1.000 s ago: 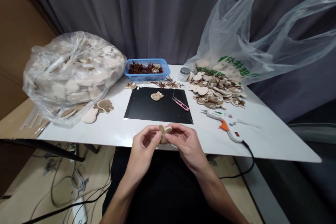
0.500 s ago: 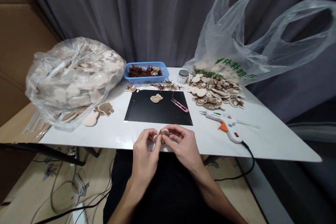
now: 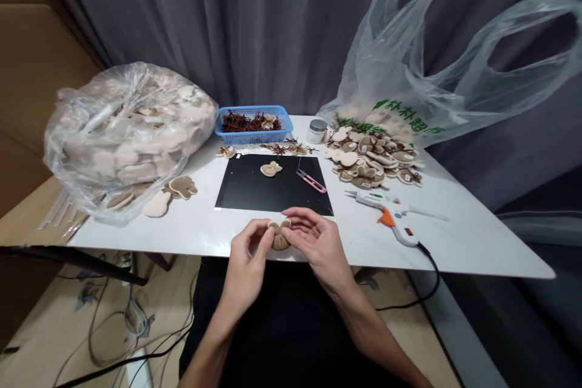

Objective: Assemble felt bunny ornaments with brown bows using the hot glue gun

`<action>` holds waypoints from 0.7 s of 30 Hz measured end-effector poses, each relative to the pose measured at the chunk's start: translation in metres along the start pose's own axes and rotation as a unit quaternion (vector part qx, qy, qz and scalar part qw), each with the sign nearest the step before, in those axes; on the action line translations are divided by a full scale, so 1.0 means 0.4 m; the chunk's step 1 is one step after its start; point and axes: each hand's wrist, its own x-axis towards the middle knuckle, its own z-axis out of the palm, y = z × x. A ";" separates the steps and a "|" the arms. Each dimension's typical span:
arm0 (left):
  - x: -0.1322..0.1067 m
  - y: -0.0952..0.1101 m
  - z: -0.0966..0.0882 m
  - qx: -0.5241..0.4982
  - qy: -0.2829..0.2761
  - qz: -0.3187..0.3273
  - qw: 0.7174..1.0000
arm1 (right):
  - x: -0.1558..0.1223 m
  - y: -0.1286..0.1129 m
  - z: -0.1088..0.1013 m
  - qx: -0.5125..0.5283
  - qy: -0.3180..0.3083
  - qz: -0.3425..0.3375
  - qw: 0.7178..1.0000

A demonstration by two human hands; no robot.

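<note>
Between my two hands, at the table's front edge, is a small brown bunny-shaped fabric piece with a pale border. My left hand pinches its left ear between thumb and fingers. The other ear is gripped by my right hand, its thumb on the brown face. Just beyond, a black mat carries another bunny piece and pink thread snips. Off to the right lies a white glue gun with an orange trigger.
A clear bag of fabric pieces bulges at left. Behind the mat stand a blue basket of brown bows and a grey-lidded jar. Several finished-looking bunnies spill from a plastic bag. The glue gun's cord hangs over the front edge.
My thumbs have moved apart, from meeting over the middle of the bunny piece to one on each ear. More of its brown face now shows.
</note>
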 end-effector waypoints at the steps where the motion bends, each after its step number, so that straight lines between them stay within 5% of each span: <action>1: 0.000 0.001 -0.001 0.005 -0.001 0.000 1.000 | 0.002 -0.001 -0.002 -0.001 0.000 0.002 1.000; 21: -0.003 -0.005 0.002 0.026 0.017 0.000 1.000 | -0.004 -0.008 -0.003 -0.036 0.014 0.005 0.999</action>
